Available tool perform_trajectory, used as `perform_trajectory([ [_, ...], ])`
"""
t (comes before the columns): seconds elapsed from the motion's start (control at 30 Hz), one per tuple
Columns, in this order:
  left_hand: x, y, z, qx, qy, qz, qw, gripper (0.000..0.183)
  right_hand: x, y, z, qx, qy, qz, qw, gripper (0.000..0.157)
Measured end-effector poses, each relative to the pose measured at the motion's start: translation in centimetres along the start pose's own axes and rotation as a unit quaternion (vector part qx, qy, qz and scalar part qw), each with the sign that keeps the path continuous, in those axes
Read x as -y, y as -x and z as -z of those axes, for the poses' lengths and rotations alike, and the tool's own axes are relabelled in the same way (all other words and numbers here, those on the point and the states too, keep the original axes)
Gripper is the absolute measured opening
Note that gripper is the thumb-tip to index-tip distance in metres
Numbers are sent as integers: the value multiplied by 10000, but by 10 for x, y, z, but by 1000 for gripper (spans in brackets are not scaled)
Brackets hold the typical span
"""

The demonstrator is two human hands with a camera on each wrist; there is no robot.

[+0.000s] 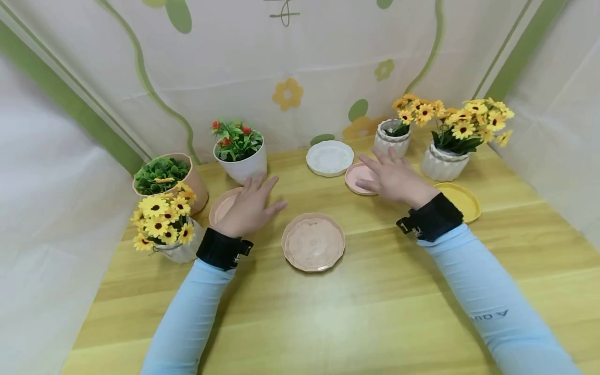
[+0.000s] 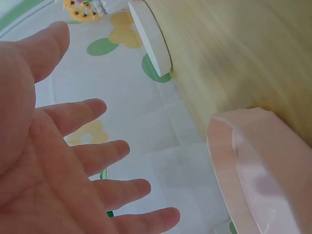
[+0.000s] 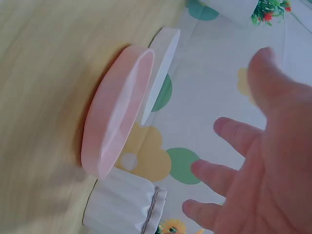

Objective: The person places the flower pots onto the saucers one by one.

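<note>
My left hand (image 1: pixel 246 211) hovers with spread fingers over a peach saucer (image 1: pixel 224 204), partly covering it in the head view. The left wrist view shows the fingers (image 2: pixel 105 156) apart from the nearby saucer's wall (image 2: pixel 278 141) and holding nothing. On the other side, my right hand (image 1: pixel 398 179) is held above a small pink saucer (image 1: pixel 358 176), its fingers spread too. A gap lies between those fingers and the pink saucer (image 3: pixel 119 114) in the right wrist view. Between both hands, a larger tan saucer (image 1: pixel 314 242) lies on the wooden table.
A white saucer (image 1: pixel 330 158) lies at the back, a yellow saucer (image 1: pixel 461 200) behind the right wrist. Potted plants flank the left: yellow flowers (image 1: pixel 161 221), a peach pot (image 1: pixel 199 190) and a white pot (image 1: pixel 246 166). Two ribbed white pots (image 1: pixel 445 162) with yellow flowers stand back right.
</note>
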State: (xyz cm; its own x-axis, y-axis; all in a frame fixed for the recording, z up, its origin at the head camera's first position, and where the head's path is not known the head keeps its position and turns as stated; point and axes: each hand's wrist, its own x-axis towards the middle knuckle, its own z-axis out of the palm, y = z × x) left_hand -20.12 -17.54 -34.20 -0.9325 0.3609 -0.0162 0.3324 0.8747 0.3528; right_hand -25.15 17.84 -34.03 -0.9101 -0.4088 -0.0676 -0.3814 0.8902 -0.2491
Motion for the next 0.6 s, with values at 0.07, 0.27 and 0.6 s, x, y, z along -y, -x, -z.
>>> perform_trajectory([
  [0.07,1,-1,0,-60,-4,-99,9999,67,-2,1,2,-97,-14,43,9999,72],
  [0.27,-1,0,2,-269,390,-128,9988,48,-5,3,9,-578,-306,142,9978,53],
  [0.6,-1,-11,3,-168,2188,728,9729,40,-4,6,9,-1678,-979,-361,9803,26],
])
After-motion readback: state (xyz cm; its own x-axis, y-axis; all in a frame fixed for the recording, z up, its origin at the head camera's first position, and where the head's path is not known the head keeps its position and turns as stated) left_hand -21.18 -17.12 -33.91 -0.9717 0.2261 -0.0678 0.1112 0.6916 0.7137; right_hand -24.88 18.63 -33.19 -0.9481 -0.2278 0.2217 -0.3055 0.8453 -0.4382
